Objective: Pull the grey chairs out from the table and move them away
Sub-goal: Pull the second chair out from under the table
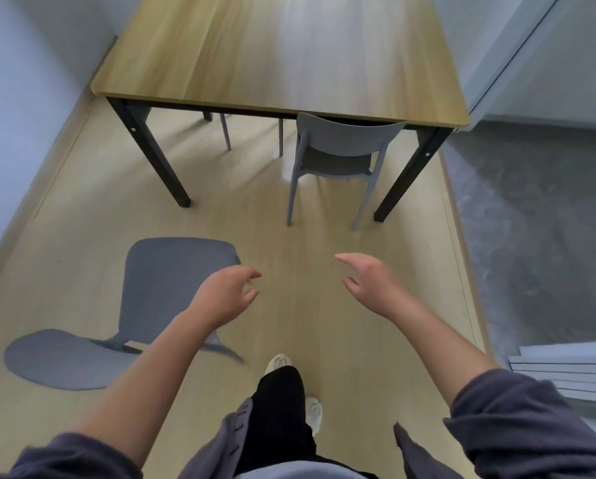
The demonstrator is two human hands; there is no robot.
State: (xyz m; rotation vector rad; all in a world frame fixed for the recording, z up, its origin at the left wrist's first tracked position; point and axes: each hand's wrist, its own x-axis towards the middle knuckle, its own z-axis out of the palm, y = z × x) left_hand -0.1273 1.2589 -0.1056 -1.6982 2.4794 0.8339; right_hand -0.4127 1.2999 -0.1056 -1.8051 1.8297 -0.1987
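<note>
One grey chair [172,292] already out, near left. Your left hand [225,293] and right hand [371,283] half open, empty. Next, I judge: reach tucked chair [338,150] at table [279,63] far right, grip backrest, pull.

We see bare floor [265,233] in front of the table [282,53], so our hands could pass there. One grey chair [338,153] is tucked under the table's near right edge. Another grey chair [172,281] blocks the way left of that bare floor, well apart from the table.
</note>
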